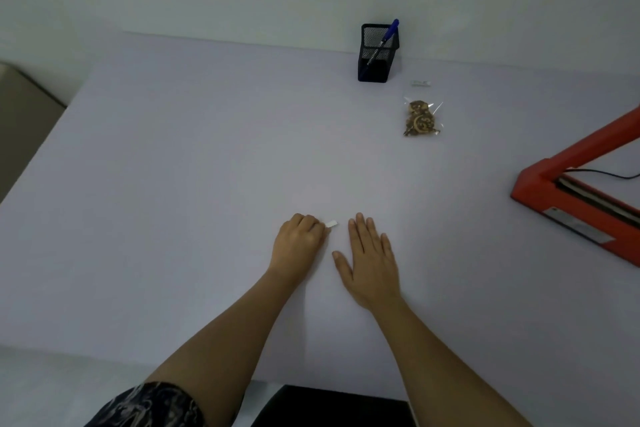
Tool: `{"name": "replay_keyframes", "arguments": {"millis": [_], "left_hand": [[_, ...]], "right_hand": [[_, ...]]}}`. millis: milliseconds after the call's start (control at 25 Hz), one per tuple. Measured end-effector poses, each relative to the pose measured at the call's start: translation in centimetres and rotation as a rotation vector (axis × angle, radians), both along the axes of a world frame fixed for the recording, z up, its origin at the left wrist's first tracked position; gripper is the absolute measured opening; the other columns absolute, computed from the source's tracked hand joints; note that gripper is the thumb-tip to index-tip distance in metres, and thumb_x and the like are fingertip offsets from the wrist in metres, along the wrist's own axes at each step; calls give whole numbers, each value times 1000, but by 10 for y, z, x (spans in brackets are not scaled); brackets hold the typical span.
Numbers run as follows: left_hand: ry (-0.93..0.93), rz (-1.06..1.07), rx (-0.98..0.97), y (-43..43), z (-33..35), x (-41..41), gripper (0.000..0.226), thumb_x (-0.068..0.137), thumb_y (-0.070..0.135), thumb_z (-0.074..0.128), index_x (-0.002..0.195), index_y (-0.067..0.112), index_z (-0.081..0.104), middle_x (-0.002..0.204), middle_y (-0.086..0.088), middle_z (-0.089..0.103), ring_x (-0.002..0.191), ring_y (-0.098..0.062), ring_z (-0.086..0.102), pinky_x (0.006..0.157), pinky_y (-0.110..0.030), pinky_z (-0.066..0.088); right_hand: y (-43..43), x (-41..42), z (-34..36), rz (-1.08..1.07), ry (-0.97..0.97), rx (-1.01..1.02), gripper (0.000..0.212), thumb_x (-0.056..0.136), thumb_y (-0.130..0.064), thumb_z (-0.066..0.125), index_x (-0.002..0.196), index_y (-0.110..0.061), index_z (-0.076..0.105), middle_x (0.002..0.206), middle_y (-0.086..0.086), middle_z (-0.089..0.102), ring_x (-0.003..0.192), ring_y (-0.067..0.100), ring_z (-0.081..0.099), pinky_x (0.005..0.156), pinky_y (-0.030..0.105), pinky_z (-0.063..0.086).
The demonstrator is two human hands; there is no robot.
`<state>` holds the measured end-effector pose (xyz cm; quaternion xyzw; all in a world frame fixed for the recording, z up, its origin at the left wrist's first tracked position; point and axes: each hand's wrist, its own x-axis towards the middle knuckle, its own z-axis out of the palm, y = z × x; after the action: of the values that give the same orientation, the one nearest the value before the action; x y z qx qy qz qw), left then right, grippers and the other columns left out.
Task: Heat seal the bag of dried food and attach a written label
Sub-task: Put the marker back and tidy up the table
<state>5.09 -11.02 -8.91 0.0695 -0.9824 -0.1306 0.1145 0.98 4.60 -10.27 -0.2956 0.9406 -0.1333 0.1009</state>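
Here, the left grip (298,243) pinches the label (331,224). The right grip (372,263) lies wide, flat on the worktop (173,166).

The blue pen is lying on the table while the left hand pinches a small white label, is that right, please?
Not quite: in the head view the blue pen stands in the black mesh holder. The left hand does pinch the label.
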Motion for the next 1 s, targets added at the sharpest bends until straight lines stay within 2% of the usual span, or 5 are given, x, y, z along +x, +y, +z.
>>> {"name": "replay_keyframes", "arguments": {"millis": [240, 480, 680, 880, 1000], "left_hand": [[122, 529, 418, -3, 45, 39, 31, 94, 27, 52, 80, 5, 69, 82, -9, 67, 72, -21, 59, 65, -32, 50], [292, 925, 439, -18, 78, 168, 28, 94, 24, 52, 86, 4, 69, 83, -7, 65, 68, -13, 53, 65, -21, 38], [393, 1159, 443, -16, 92, 287, 30, 94, 27, 54, 78, 6, 69, 79, -3, 62, 69, -13, 56, 68, -22, 40], [369, 1383, 504, -20, 68, 366, 26, 92, 20, 53, 80, 5, 70, 81, -5, 61, 70, -16, 56, 69, -24, 36], [288, 1407, 601, -24, 34, 404, 24, 91, 20, 54, 79, 6, 70, 80, -6, 64, 69, -18, 58, 68, -26, 38]], "right_hand": [[-17, 18, 20, 109, -97, -106, 94, 76, -70, -12, 147, -10, 3, 157, 4, -2, 144, 16, -7, 115, 33, -3], [-68, 118, 47, 382, -224, -228, 84, 82, -67, 1, 147, -13, -4, 157, 2, -6, 144, 15, -9, 115, 30, -7], [-78, 224, 56, 564, -254, -368, 71, 92, -56, 15, 146, -10, 15, 156, 5, 13, 144, 16, 7, 116, 27, 4], [-67, 285, 27, 627, -333, -257, 77, 87, -59, 9, 145, -11, 22, 154, 4, 22, 142, 17, 17, 113, 24, 8], [-73, 298, -7, 555, -374, -162, 64, 95, -48, 30, 145, -11, 21, 155, 5, 21, 142, 16, 18, 113, 23, 9]]}}
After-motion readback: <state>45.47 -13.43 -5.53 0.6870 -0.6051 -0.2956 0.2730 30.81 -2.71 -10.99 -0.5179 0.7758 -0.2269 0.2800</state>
